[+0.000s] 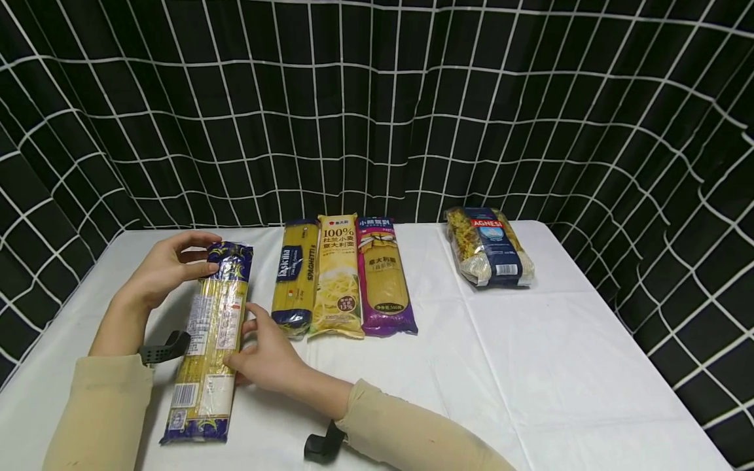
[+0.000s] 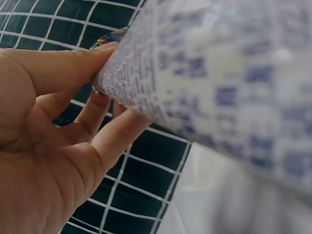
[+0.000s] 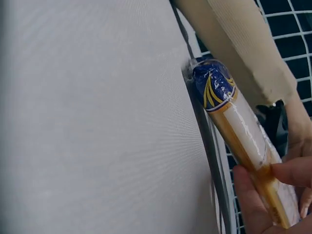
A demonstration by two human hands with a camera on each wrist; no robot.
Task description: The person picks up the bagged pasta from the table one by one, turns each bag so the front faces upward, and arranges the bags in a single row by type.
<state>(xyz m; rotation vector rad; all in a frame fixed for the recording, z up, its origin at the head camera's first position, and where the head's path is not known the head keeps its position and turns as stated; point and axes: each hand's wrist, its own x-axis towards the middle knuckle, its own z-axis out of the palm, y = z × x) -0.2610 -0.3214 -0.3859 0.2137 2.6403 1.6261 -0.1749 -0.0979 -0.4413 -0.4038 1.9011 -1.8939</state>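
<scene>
right hand fingers curled on the spaghetti packet's right edge at mid-length | left hand pinched its far blue end | packet lay on white counter, long axis running away from person, left of three-packet row

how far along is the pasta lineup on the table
Three long packets already lie side by side: the blue-and-yellow spaghetti packet, the yellow packet and the purple packet. In hand: the left hand and right hand hold the fourth spaghetti packet, apart from the row. The short pasta bag lies separately.
</scene>
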